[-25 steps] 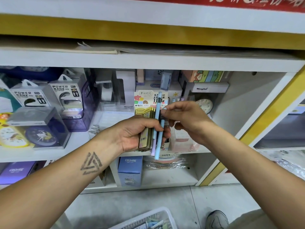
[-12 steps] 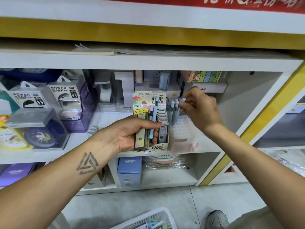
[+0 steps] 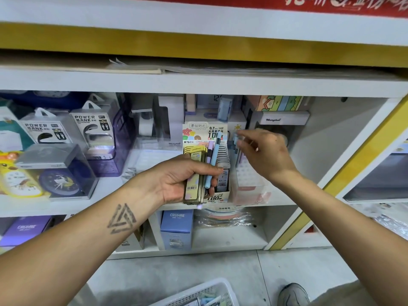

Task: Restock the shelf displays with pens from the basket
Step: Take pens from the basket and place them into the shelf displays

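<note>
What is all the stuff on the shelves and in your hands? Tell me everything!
pens: two, light blue and lilac, in the left hand
flat packs: a few, olive-yellow, in the left hand
display pens: several, blue, standing by the right fingers
lead refill box: one, colourful, middle shelf
power bank boxes: two, clear, left
alarm clock: one, dark blue, boxed, left
CRUHRE box: one, blue, lower shelf
basket: one, white, floor
shoe: one, grey, floor
left hand: grips pens and packs
right hand: reaches to display pens
</note>
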